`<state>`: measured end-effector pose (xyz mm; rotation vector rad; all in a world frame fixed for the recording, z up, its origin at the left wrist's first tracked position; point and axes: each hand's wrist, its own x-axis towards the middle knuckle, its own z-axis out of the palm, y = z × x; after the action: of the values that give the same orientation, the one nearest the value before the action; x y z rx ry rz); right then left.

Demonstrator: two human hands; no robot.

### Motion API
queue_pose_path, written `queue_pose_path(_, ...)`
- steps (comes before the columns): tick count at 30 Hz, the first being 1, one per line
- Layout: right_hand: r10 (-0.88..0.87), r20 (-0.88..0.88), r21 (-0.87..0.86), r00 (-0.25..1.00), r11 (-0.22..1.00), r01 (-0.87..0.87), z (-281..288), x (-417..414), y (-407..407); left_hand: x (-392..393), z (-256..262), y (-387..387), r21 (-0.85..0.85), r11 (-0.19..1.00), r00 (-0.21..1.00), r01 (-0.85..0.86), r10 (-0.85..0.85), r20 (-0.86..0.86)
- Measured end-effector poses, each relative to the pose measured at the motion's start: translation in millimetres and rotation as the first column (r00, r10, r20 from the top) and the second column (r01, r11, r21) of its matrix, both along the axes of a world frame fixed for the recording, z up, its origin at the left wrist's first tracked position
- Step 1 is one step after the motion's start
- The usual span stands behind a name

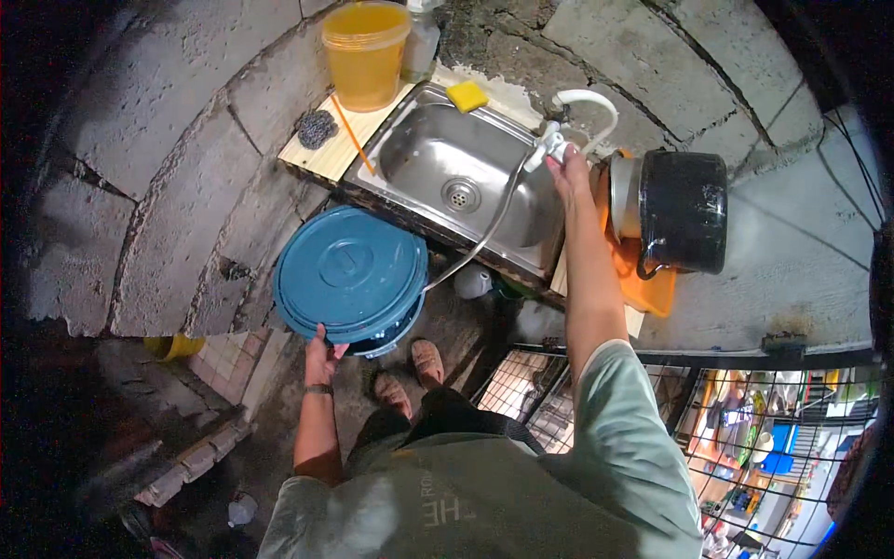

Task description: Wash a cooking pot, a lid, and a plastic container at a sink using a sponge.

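Note:
At the sink's right end, my right hand (573, 171) grips a white plastic faucet (552, 143). A thin flexible hose (494, 223) runs from the faucet over the stainless steel sink (426, 143) and down to a blue pail (380, 342). The hose end is hidden at the pail's right side, under the round blue lid (349, 269). My left hand (323, 356) holds the lid's near rim. The lid covers most of the pail, and whether it sits fully down I cannot tell. No water shows in the sink.
A yellow sponge (466, 96) lies on the sink's back rim. Left of the sink are a plastic tub of yellowish liquid (367, 59), a scouring pad (316, 129) and an orange stick (353, 136). A black pot (684, 209) and an orange tray (649, 279) stand right.

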<state>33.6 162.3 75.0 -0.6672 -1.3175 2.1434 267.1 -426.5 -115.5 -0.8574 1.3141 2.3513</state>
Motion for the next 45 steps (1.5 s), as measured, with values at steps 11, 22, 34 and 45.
queue_pose_path(11,0.075,-0.002,0.177,0.997,0.981,-0.074,14,11,-8,11,10,1,-0.002,0.998,0.997,-0.064,0.064,0.039)
queue_pose_path(22,-0.057,0.171,0.904,0.984,0.407,-0.134,21,22,-9,7,17,4,0.007,0.998,0.996,-0.068,0.068,0.064)
queue_pose_path(34,-0.228,0.041,0.999,0.973,0.001,-0.042,31,28,-34,7,25,-1,-0.019,0.984,0.979,-0.175,0.176,0.107)
queue_pose_path(45,-0.212,0.081,0.99,0.974,0.127,-0.054,40,38,-47,20,13,-8,0.074,0.986,0.987,-0.149,0.144,0.065)
